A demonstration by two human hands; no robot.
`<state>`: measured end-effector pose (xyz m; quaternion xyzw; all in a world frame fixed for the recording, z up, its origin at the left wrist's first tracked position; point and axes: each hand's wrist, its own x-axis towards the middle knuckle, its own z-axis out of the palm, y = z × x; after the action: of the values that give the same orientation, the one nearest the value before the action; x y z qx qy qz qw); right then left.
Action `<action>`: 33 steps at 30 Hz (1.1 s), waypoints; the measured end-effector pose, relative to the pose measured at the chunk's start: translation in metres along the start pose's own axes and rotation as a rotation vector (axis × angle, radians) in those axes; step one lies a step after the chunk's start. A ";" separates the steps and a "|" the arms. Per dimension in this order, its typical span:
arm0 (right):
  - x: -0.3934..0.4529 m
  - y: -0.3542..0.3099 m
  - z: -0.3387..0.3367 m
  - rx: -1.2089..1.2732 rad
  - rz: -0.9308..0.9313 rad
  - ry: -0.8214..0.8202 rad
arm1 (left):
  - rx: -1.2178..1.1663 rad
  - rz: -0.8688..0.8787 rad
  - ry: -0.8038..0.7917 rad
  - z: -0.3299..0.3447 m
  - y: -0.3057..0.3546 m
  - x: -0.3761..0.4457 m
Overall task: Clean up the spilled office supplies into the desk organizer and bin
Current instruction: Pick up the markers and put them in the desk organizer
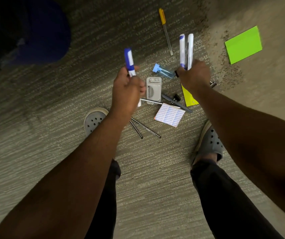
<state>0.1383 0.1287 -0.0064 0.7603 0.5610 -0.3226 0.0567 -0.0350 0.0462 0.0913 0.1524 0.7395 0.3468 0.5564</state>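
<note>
Left hand (127, 88): fist closed on one blue-capped marker (130, 62); its lower end is hidden.
Right hand (194, 75): clasps two markers (186, 49); their bases are hidden.
Floor (34, 100): carpet under scattered pens (145, 128), stapler (153, 90), green pad (243, 44).
Printed pad (170, 114): blue text, unreadable.
Blue shape (48, 31): dark, unclear.

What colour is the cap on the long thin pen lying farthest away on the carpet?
Orange-yellow; the pen has a clear barrel below it. The head view, the only one, shows it.
</note>
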 end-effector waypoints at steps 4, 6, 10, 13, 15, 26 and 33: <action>-0.057 -0.013 -0.051 0.053 -0.022 -0.173 | -0.147 -0.150 0.041 -0.019 0.034 -0.034; -0.089 -0.024 -0.083 0.114 -0.035 -0.292 | -0.024 -0.129 0.046 -0.031 0.059 -0.059; -0.146 -0.060 -0.151 0.202 -0.031 -0.473 | 0.169 -0.025 0.029 -0.056 0.116 -0.108; -0.182 -0.098 -0.211 0.213 -0.094 -0.592 | 0.111 -0.013 0.011 -0.076 0.168 -0.143; -0.205 -0.127 -0.255 0.118 -0.164 -0.656 | 0.113 0.018 0.019 -0.089 0.203 -0.169; -0.351 -0.234 -0.480 -0.216 -0.616 -0.865 | 0.854 0.577 -0.260 -0.139 0.371 -0.347; -0.406 -0.265 -0.548 -0.270 -0.752 -0.877 | 1.032 0.397 -0.330 -0.154 0.412 -0.434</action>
<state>0.0705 0.1394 0.7220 0.2909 0.7523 -0.5303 0.2613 -0.0988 0.0225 0.7054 0.5922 0.6735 0.0104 0.4423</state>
